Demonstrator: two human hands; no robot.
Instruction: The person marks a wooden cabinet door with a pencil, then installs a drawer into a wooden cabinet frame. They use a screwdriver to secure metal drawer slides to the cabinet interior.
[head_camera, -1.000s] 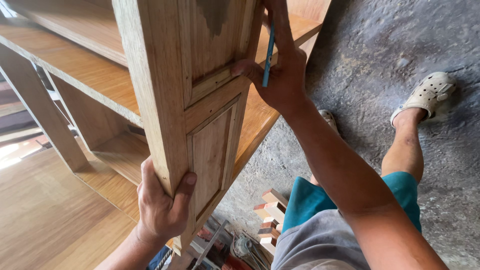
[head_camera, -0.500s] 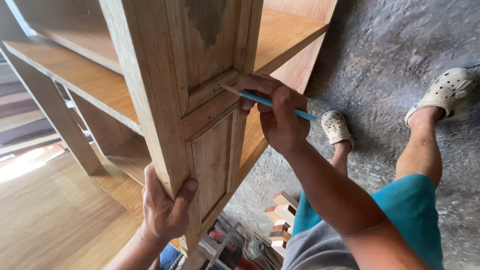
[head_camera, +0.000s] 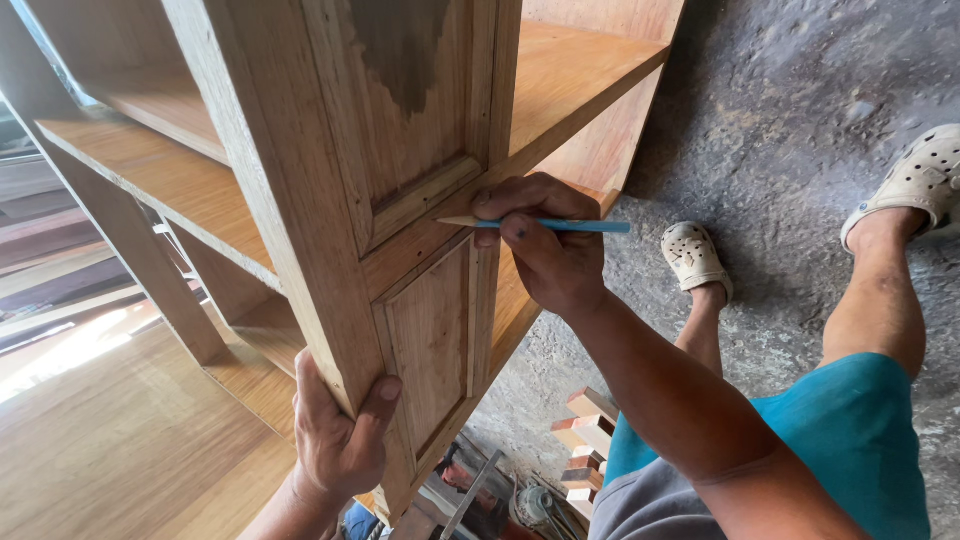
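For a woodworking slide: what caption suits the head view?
Right hand marks a panelled wooden door with a blue pencil; left hand grips its edge.

Gripping the lower edge of a panelled wooden door (head_camera: 400, 200) with the left hand (head_camera: 335, 440); pressing a blue pencil (head_camera: 545, 225) with the right hand (head_camera: 545, 245), tip touching the door's middle rail. Standing behind: wooden shelving (head_camera: 150, 170). Resting on the grey concrete floor (head_camera: 800, 100): two feet in pale perforated clogs (head_camera: 695, 258). Lying below: stacked wood offcuts (head_camera: 585, 440).
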